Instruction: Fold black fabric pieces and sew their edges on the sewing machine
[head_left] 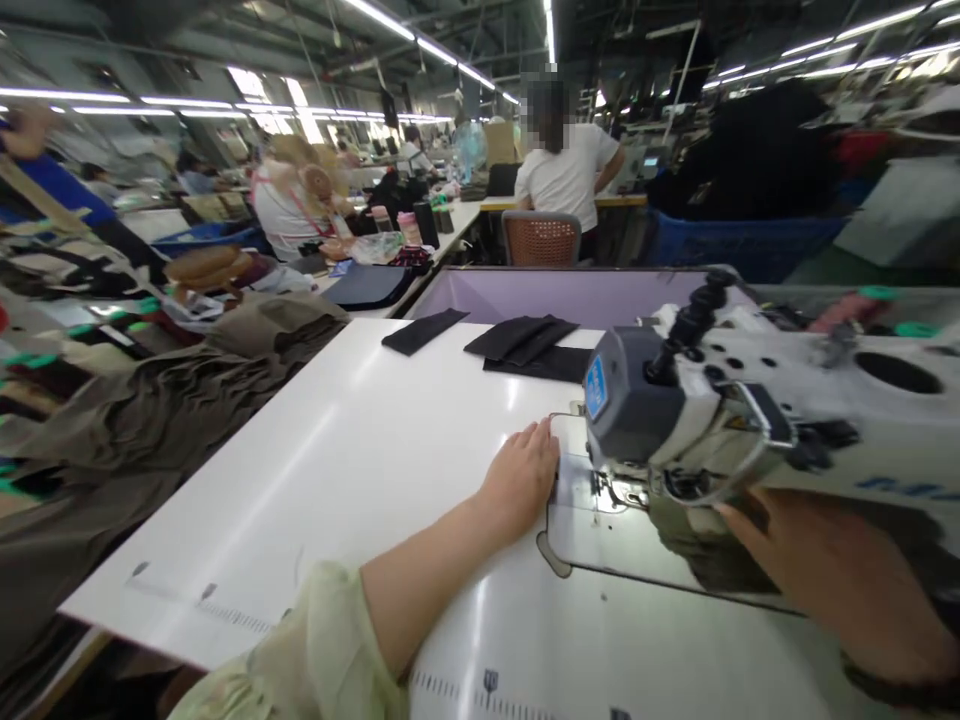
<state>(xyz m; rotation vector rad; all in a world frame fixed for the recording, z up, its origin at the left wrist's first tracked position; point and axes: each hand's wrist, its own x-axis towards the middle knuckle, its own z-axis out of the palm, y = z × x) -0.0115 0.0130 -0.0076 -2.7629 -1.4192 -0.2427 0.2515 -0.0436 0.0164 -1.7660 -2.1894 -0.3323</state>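
My left hand (525, 465) lies flat at the left edge of the sewing machine's metal bed plate (581, 540), fingers stretched out and holding nothing. Under the arm of the white and grey sewing machine (637, 400), my right hand (817, 560) is closed on a piece of dark olive fabric (694, 545). Its fingers are partly hidden by the machine and blurred. The fabric lies on the bed plate, just right of the needle and presser foot (619, 492). Several black fabric pieces (517, 342) lie on the white table behind the machine head.
A heap of olive-brown fabric (172, 400) borders the white table (337, 480) on the left. Behind is a lilac-lined bin (517, 295). Farther back, a person in a white shirt (570, 175) sits by a blue crate (742, 240) piled with black material.
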